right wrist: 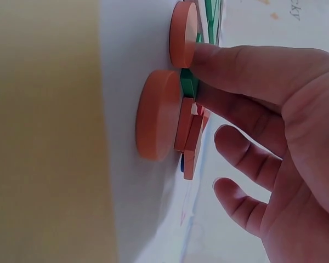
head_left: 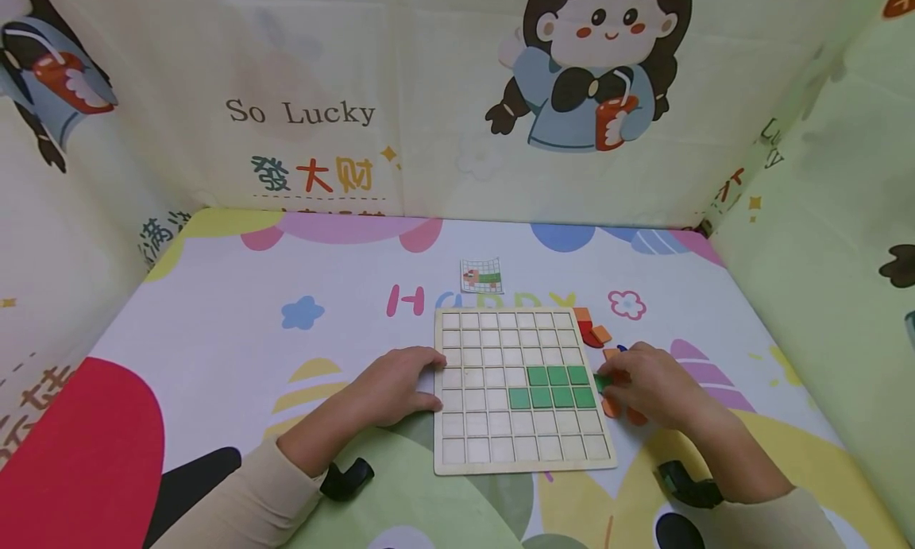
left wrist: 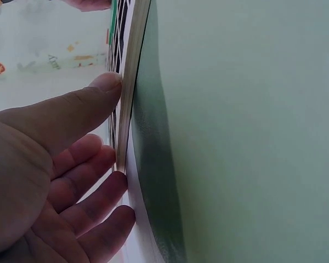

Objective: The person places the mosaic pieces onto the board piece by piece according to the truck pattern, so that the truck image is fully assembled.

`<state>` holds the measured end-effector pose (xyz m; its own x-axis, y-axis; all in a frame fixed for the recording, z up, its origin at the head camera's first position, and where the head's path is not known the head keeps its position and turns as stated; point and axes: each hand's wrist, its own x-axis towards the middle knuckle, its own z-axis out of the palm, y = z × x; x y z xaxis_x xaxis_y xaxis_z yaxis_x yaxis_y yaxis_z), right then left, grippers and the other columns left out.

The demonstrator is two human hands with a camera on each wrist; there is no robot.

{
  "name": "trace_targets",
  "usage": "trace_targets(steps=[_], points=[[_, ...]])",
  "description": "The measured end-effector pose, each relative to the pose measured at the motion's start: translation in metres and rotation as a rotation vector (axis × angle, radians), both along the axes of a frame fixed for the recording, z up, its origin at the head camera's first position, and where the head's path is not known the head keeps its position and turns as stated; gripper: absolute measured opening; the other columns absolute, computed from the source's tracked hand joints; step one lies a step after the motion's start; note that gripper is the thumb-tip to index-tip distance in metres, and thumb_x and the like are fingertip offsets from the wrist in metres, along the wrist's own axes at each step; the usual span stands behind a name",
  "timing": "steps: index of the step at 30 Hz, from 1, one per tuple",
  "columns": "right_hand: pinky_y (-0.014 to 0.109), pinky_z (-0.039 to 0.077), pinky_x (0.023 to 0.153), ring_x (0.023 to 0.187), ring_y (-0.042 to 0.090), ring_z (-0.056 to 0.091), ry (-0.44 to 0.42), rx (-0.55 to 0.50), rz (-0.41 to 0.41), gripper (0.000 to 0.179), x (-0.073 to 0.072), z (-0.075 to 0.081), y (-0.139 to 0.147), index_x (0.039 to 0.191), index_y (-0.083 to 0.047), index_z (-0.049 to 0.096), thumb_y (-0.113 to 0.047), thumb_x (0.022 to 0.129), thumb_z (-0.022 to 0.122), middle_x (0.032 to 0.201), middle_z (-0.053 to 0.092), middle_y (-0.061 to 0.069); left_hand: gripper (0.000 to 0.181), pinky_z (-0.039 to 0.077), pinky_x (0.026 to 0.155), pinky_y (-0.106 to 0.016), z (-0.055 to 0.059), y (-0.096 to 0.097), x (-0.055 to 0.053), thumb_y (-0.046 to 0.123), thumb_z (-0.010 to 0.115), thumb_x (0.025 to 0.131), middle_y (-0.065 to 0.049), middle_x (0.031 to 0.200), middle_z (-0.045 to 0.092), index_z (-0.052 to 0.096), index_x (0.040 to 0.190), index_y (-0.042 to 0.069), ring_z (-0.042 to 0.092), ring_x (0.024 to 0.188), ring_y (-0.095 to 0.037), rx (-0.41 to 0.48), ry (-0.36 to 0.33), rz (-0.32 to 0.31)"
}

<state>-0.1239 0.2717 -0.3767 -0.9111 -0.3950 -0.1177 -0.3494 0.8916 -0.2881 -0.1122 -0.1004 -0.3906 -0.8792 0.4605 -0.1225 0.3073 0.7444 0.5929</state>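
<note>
A pale wooden grid board (head_left: 475, 427) lies flat, with several green square tiles (head_left: 561, 386) filling cells at its right side. My left hand (head_left: 398, 386) rests at the board's left edge. In the left wrist view its thumb touches the rim, and the other fingers spread loosely along the side. Just off the right edge, my right hand (head_left: 652, 384) pinches a green tile (right wrist: 188, 83) between thumb and index finger, low over the table. Two orange round pieces (right wrist: 158, 116) lie beside those fingertips in the right wrist view.
A small picture card (head_left: 482, 276) of a grid pattern lies beyond the board's far edge. Orange square tiles (head_left: 600, 334) and a red piece (head_left: 590, 338) sit by the upper right edge. The patterned tablecloth (head_left: 214, 295) meets a printed cloth wall (head_left: 436, 96) behind.
</note>
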Motion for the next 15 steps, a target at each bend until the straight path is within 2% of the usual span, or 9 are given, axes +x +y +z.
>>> trace_targets(steps=[15], points=[[0.033,0.045,0.066,0.085,0.021,0.051,0.029,-0.013,0.007,0.019,0.0018,0.0038,0.0020,0.098,-0.012,0.078,-0.017,0.080,0.082,0.084,0.063,-0.006,0.052,0.044,0.103,-0.042,0.0023,0.0011,0.0007,0.017,0.085,0.081,-0.007,0.124,0.064,0.064,0.126,0.003,0.057,0.120,-0.027,-0.009,-0.003,0.011]])
